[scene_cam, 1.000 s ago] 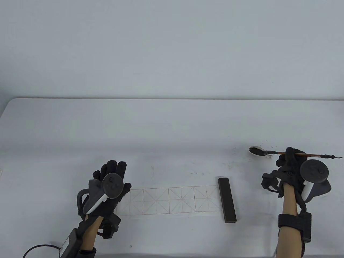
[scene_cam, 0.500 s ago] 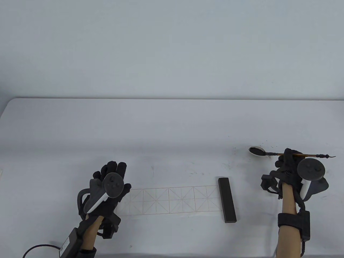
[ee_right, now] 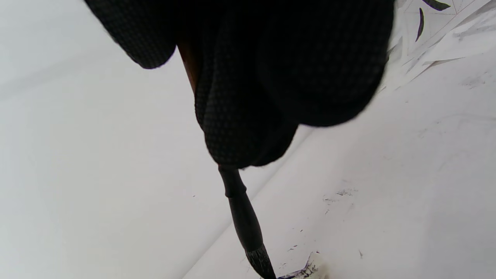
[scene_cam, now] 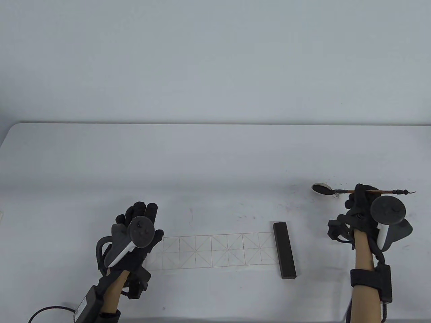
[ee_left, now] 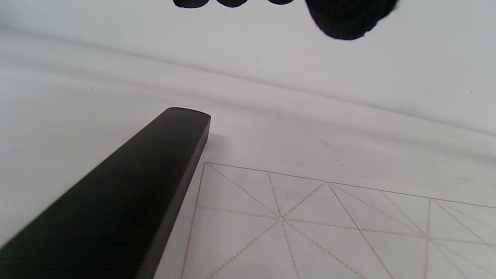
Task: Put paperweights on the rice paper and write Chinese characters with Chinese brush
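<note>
A strip of red-gridded rice paper point(scene_cam: 215, 250) lies near the table's front edge. One dark paperweight point(scene_cam: 284, 250) sits across its right end. A second dark paperweight point(ee_left: 116, 193) lies at the left end, under my left hand point(scene_cam: 143, 212), whose straight fingers point(ee_left: 348, 19) hover above the table and grip nothing. My right hand point(scene_cam: 358, 200) grips the brown-handled brush point(scene_cam: 380, 192) far to the right. The brush lies nearly level, its dark tip point(ee_right: 257, 259) dipped in the small ink dish point(scene_cam: 321, 189).
Ink specks dot the table around the ink dish point(ee_right: 306, 269). Paper scraps with ink strokes point(ee_right: 426, 23) show in the right wrist view's upper right corner. A black cable point(scene_cam: 50, 311) loops at the front left edge.
My right hand and the brush have slid slightly left, the tip staying in the dish. The left hand has not moved.
</note>
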Available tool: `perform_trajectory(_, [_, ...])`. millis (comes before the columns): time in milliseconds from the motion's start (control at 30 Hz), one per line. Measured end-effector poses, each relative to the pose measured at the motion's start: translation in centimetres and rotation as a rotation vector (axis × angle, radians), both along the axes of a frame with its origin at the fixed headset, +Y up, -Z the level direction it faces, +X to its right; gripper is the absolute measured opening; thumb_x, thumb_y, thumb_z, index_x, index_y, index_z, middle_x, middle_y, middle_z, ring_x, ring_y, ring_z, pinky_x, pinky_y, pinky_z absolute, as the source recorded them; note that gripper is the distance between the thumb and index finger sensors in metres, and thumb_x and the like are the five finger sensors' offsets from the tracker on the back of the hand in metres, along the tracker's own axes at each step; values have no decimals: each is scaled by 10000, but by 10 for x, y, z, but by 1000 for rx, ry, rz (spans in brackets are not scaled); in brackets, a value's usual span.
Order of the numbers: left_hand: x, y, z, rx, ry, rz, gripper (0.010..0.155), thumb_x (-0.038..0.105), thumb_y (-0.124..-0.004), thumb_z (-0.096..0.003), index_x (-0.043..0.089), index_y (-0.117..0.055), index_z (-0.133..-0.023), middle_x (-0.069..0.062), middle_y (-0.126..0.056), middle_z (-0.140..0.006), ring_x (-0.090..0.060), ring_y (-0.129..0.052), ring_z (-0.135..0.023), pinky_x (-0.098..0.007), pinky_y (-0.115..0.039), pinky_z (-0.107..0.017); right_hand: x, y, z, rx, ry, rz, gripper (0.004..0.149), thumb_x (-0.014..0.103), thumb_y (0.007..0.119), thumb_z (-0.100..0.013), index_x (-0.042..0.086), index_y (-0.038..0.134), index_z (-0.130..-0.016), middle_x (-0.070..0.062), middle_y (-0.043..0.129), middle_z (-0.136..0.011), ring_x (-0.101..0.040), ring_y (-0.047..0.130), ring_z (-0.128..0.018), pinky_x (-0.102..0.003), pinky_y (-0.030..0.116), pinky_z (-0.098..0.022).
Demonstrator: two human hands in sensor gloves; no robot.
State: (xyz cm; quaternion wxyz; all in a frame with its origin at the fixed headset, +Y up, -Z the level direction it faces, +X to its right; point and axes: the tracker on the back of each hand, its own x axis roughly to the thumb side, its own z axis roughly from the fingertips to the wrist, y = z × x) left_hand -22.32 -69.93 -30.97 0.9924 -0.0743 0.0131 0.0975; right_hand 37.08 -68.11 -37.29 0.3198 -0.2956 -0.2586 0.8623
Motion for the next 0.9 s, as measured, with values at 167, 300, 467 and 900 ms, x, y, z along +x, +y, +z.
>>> perform_trajectory(167, [-2, 1, 0, 1, 8, 6, 802, 548, -580, -544, 390, -132, -1190, -41, -144, -1288, -331, -215, -1222, -494, -146, -866, -1, 0, -1, -10, -12, 19, 474, 369, 731, -530, 7, 793, -829, -161, 1018, -574, -186, 1074, -351, -287, 920, -211])
perform_trajectory(300, [-3, 1, 0, 3, 19, 11, 801, 549, -579, -545, 391, -130, -1190, -35, -138, -1289, -327, -211, -1223, -492, -142, -867, -2, 8, 2, -8, -25, 54, 476, 371, 732, -530, 6, 793, -829, -156, 1017, -574, -179, 1074, -347, -280, 920, -204])
perform_trajectory(467, [-13, 2, -1, 1, 67, 15, 804, 548, -578, -545, 396, -120, -1188, -26, -124, -1288, -327, -196, -1223, -489, -130, -868, -13, 27, 14, 42, 4, 142, 477, 355, 729, -535, -7, 768, -844, -165, 1006, -587, -168, 1073, -352, -273, 922, -204])
perform_trajectory(900, [-61, 9, -1, 30, 269, 83, 802, 551, -575, -546, 426, -98, -1178, 4, -89, -1288, -299, -153, -1231, -473, -92, -875, -142, 77, 75, 291, 429, 436, 443, 383, 752, -519, 42, 820, -794, -123, 1027, -524, -138, 1069, -300, -247, 918, -178])
